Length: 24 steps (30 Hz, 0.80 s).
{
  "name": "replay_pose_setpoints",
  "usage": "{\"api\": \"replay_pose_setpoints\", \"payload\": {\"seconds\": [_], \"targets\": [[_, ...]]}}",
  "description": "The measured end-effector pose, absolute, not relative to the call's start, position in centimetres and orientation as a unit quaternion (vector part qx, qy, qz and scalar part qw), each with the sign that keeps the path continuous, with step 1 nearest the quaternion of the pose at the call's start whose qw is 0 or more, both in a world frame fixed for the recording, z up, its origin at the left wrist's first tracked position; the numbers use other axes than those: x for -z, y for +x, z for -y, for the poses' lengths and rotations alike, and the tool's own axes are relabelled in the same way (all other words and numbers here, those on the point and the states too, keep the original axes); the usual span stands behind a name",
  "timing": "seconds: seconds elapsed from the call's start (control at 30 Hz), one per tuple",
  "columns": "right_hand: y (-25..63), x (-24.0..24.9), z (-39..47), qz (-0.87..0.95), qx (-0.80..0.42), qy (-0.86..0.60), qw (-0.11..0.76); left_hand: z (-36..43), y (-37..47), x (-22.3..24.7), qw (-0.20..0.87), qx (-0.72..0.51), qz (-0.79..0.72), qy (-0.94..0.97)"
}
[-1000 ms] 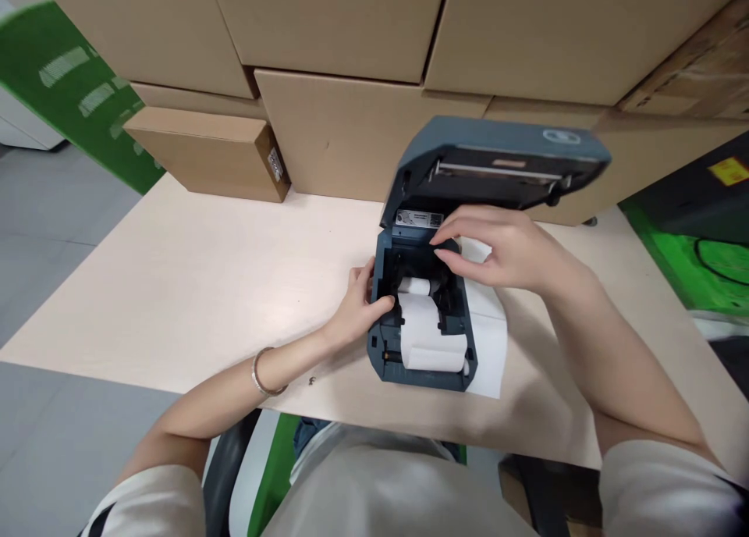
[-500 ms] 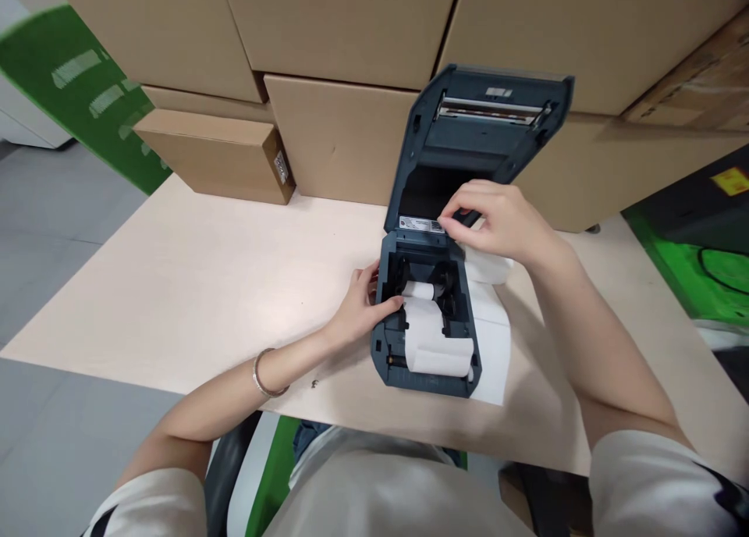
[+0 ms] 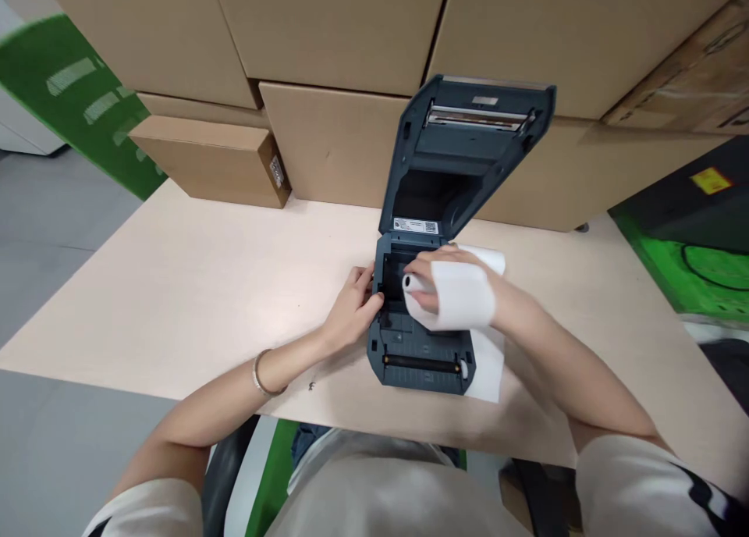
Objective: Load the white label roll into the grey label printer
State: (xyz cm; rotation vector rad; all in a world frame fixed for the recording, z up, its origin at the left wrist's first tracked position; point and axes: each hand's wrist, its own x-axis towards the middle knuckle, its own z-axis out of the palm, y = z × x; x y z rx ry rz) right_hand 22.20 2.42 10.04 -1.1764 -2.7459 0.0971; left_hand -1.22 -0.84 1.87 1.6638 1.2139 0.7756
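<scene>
A dark grey label printer (image 3: 421, 377) stands on the table with its lid (image 3: 462, 151) tilted up and back. My right hand (image 3: 441, 264) is closed around a small white paper roll (image 3: 409, 282), held over the printer's inner bay. A loose strip of the roll's paper hangs in a loop across the hand and wrist. My left hand (image 3: 358, 307) grips the printer's left side wall, thumb on the rim and fingers outside it. Across the front of the printer the black roller (image 3: 421, 363) is uncovered. A larger white paper roll (image 3: 488, 259) with a trailing sheet lies beside the printer's right side.
Large cardboard boxes (image 3: 333, 143) are stacked behind the table (image 3: 234, 287). A flat brown carton (image 3: 204, 162) stands on its edge at the back left. Green panels flank the table, and a dark machine with a yellow label (image 3: 711, 180) is at the right.
My right hand has come down from the lid's hinge and lifted the small paper roll out of its holder. The roller is now uncovered. My left hand stays at the printer's side.
</scene>
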Motion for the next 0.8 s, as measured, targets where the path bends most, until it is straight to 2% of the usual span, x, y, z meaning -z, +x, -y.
{"api": "replay_pose_setpoints", "payload": {"seconds": [0.13, 0.2, 0.33, 0.43, 0.53, 0.67, 0.8], "targets": [[29.2, -15.2, 1.4, 0.87, 0.07, -0.462, 0.158, 0.8, -1.2, -1.9, 0.452, -0.305, -0.489, 0.681], [32.8, -16.0, 2.3, 0.82, 0.119, -0.543, 0.138, 0.8, -1.2, -1.9, 0.452, -0.305, -0.489, 0.681], [37.6, -11.7, 0.8, 0.772, 0.097, -0.629, 0.014, 0.7, -1.1, -1.7, 0.449, -0.313, -0.488, 0.68], [38.6, -6.2, -0.7, 0.76, 0.066, -0.646, -0.024, 0.7, -1.1, -1.4, 0.448, -0.317, -0.489, 0.678], [38.9, -2.8, -1.0, 0.747, 0.044, -0.662, -0.041, 0.6, -1.2, -1.1, 0.446, -0.322, -0.487, 0.678], [39.1, -2.8, -0.6, 0.741, 0.011, -0.671, -0.036, 0.5, -1.2, -0.9, 0.448, -0.329, -0.488, 0.673], [38.0, -4.1, -1.5, 0.768, -0.025, -0.64, 0.006, 0.5, -1.2, -0.9, 0.451, -0.329, -0.487, 0.672]]}}
